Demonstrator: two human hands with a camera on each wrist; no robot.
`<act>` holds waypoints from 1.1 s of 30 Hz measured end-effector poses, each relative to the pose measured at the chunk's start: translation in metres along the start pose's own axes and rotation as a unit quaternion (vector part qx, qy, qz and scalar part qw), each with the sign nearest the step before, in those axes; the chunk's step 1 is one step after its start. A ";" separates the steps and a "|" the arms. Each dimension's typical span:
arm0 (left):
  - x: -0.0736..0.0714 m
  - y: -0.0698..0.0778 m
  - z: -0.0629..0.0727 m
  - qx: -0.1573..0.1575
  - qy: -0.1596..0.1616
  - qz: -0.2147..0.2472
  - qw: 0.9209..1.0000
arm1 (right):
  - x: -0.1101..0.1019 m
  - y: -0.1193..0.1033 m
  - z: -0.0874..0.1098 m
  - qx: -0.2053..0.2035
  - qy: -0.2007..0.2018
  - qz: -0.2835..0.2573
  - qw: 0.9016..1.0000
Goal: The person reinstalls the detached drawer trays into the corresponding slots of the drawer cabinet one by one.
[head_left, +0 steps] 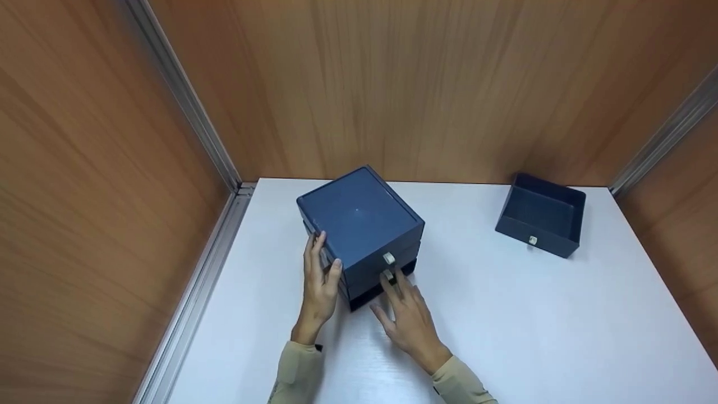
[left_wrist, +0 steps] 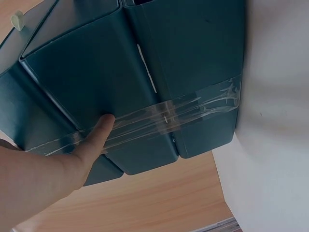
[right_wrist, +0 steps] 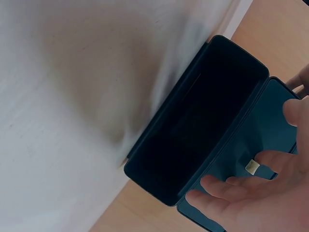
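Observation:
A dark blue drawer cabinet of stacked tiers stands turned at an angle on the white table. My left hand lies along its left side, thumb near the top edge; the left wrist view shows clear tape across that side under a finger. At the front, the fingers of my right hand are spread, one fingertip right at the small pale knob of the middle drawer. Another knob sits on the top drawer. The bottom slot is a dark opening with no drawer front.
A loose blue drawer with a pale knob rests at the back right of the white table. Wood-grain panels rise behind and at both sides, with metal rails at the corners.

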State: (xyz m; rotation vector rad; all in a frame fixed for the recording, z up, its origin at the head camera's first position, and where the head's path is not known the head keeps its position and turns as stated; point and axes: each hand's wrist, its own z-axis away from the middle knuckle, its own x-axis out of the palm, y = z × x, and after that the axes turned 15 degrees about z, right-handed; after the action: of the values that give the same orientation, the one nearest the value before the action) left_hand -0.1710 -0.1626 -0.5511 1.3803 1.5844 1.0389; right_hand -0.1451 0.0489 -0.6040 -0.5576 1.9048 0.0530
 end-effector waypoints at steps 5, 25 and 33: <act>0.000 0.000 0.000 -0.003 0.000 -0.006 1.000 | 0.001 0.001 0.000 -0.003 0.007 -0.006 1.000; -0.001 -0.003 0.000 -0.002 -0.002 -0.001 1.000 | -0.010 0.041 -0.001 0.013 -0.048 -0.014 0.999; 0.001 -0.003 -0.001 -0.003 0.000 -0.009 1.000 | -0.016 0.083 -0.009 0.104 -0.104 -0.030 0.989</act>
State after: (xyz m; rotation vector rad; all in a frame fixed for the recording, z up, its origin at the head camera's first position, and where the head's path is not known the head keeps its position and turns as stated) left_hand -0.1726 -0.1623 -0.5536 1.3591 1.5909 1.0314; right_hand -0.1814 0.1257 -0.6042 -0.4480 1.6658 -0.1213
